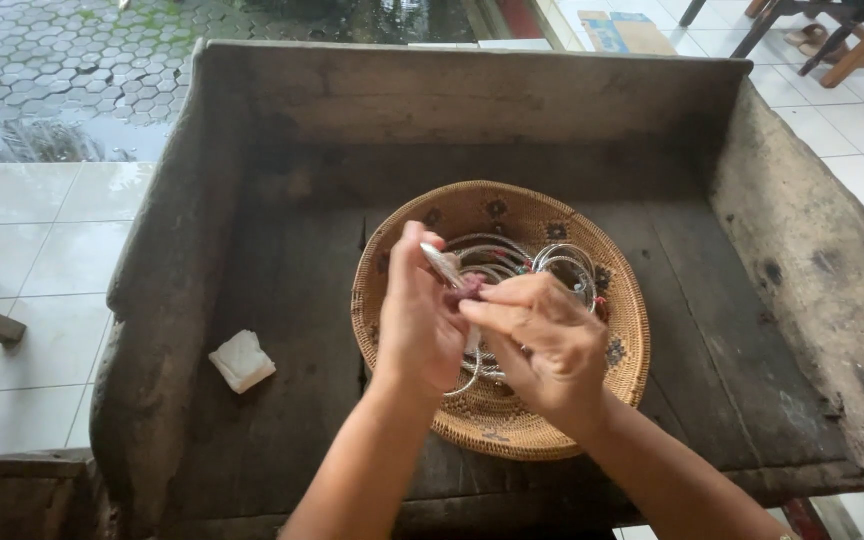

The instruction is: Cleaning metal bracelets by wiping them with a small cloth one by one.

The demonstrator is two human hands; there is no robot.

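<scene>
Fingers [430, 250] of the left hand [420, 318] pinch one silver bangle [444, 265]; right hand [544, 340] fingers press together on a small purplish cloth [469, 288] against it — both hands over one round woven basket [620, 300]. Basket holds a heap of silver bangles [564, 264], several, exact count unclear. Basket sits on one dark wooden surface [292, 300] with raised sides. One folded white cloth [242, 360] lies well apart, to the left.
</scene>
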